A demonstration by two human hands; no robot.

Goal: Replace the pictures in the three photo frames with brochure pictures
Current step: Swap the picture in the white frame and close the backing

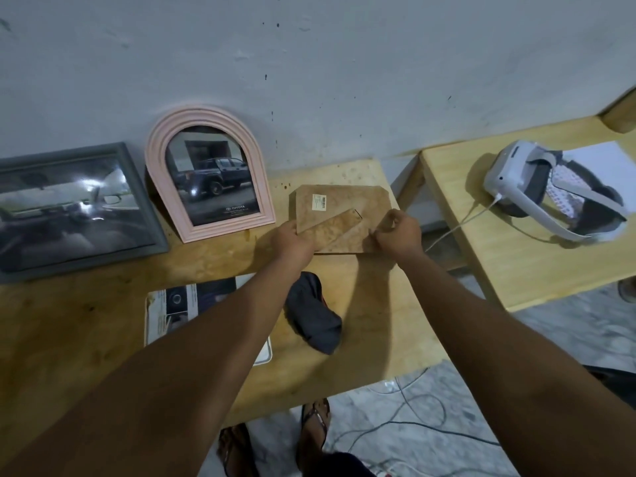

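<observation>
Brown fibreboard frame back is being gripped face down on the wooden table by the left hand and pinched at its edge by the right hand, beside the pink arched frame.

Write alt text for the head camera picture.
Two bare hands, left hand and right hand, work on the brown back of a face-down photo frame on a wooden table; a pink arched frame and grey frame lean against the wall.
</observation>
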